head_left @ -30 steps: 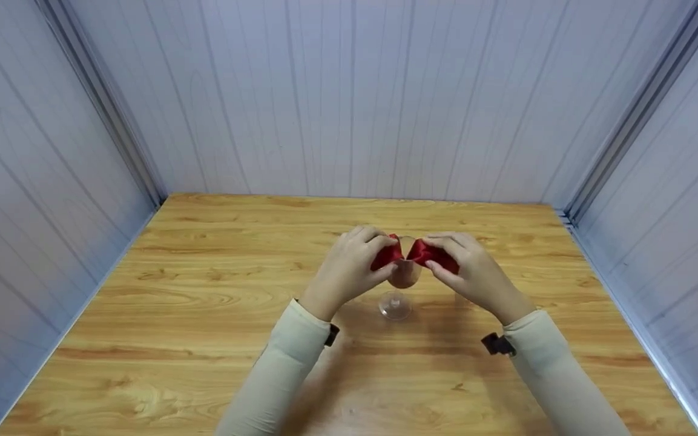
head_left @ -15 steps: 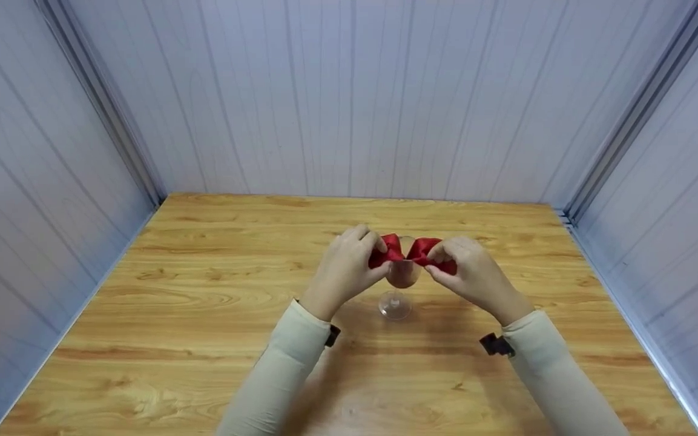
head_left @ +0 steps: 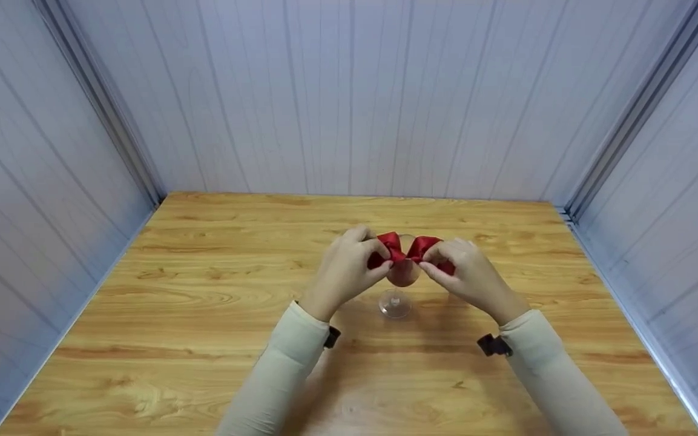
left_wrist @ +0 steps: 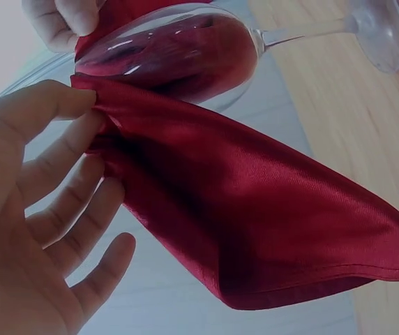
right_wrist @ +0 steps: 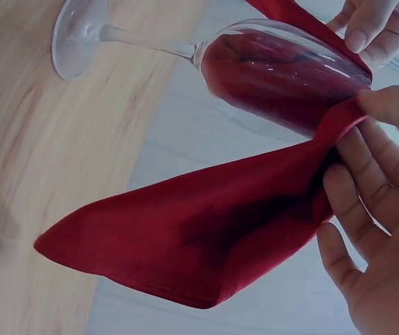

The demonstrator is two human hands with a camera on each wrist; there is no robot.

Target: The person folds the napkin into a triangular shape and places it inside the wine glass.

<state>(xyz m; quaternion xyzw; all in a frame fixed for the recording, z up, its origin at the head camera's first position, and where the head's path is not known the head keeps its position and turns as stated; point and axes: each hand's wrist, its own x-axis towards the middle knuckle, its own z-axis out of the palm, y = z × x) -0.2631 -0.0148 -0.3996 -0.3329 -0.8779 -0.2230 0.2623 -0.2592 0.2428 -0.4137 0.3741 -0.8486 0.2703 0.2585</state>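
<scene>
A clear stemmed wine glass [head_left: 403,277] stands upright on the wooden table. Its bowl holds the gathered middle of a red satin napkin [left_wrist: 241,181], whose two ends spread out over the rim to either side. My left hand [head_left: 344,266] pinches the left part of the napkin close to the rim, between thumb and fingers. On the opposite side, my right hand [head_left: 476,277] pinches the right part near the rim. In the right wrist view, the napkin's right end [right_wrist: 185,230] hangs down as an open fold beside the bowl. The left wrist view has a matching fold on the left.
Pale panelled walls [head_left: 349,97] enclose the wood-grain table [head_left: 215,272] at the back and both sides. The glass's round foot [head_left: 395,304] rests on the table between the forearms. Each wrist carries a small dark camera mount [head_left: 494,345].
Both hands have shifted their fingers along the napkin, and their fingertips now pinch it closer to the rim. More of its upper folds shows above the hands. The glass has stayed in place.
</scene>
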